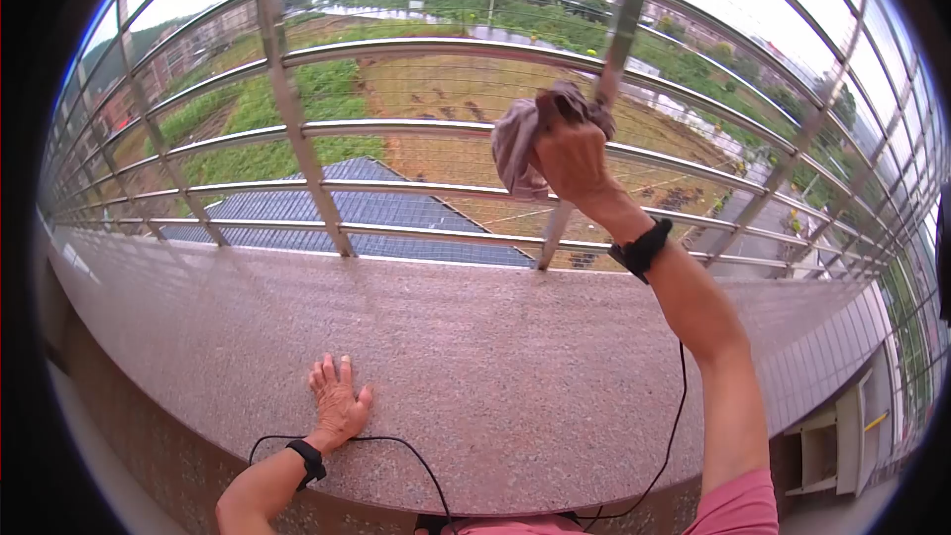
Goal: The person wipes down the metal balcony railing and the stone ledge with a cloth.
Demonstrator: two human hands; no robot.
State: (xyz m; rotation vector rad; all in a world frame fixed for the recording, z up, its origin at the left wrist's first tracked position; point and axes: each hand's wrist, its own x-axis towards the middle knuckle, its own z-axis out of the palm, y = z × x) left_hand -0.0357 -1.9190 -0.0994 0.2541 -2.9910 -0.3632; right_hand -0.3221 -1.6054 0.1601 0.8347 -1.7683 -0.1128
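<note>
My right hand point(573, 160) is closed around a crumpled greyish-brown cloth point(517, 147), which it holds up against an upright bar point(629, 15) of the metal window grille. Part of the cloth hangs down to the left of the fist. Lower down, my left hand point(339, 401) lies flat on the speckled pinkish stone ledge point(475, 367), its fingers spread and nothing in it. Both wrists wear black bands, and a thin black cable point(682, 386) runs down beside my right arm.
Horizontal rails point(416, 129) and thin wires of the grille span the whole front and curve round both sides. Beyond it are a dark blue roof point(337, 208), fields and buildings. At lower right stands a pale open box or cabinet point(832, 451) below the ledge.
</note>
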